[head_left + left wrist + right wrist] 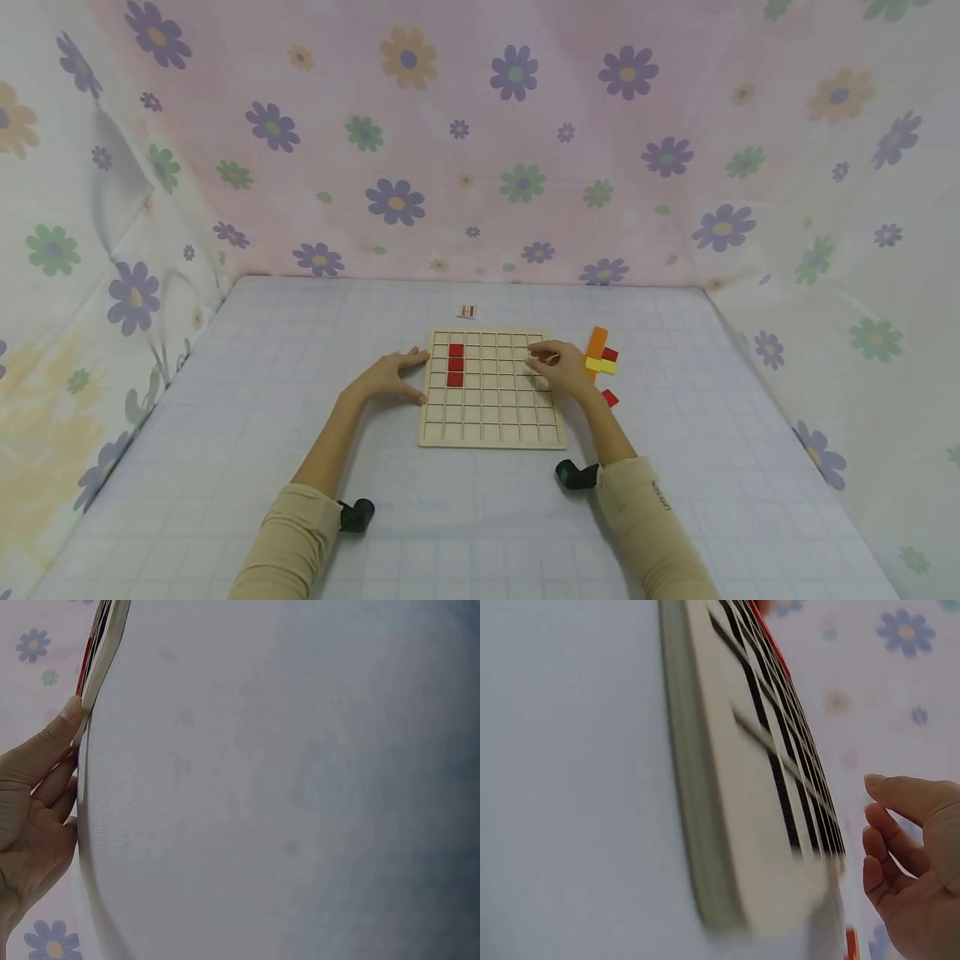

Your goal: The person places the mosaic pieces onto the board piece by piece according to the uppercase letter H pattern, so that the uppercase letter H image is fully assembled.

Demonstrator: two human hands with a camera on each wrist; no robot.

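Observation:
A square wooden grid board (491,444) lies flat, with three red squares (455,364) in a column near its upper left. My left hand (388,377) rests at the board's left edge, thumb and fingers spread apart and their tips on the rim. In the left wrist view, the thumb and fingertips of the left hand (41,795) touch that rim. My right hand (562,367) hovers over the board's right side with fingers loosely bent. The right wrist view shows the right hand (915,855) beside the board (757,847), nothing visible between thumb and fingertips.
Right of the board is a loose pile with an orange piece (597,342), a yellow piece (600,365) and red pieces (610,398). A small patterned card (467,311) lies behind the board. Flowered cloth (465,150) hangs around the table (465,525).

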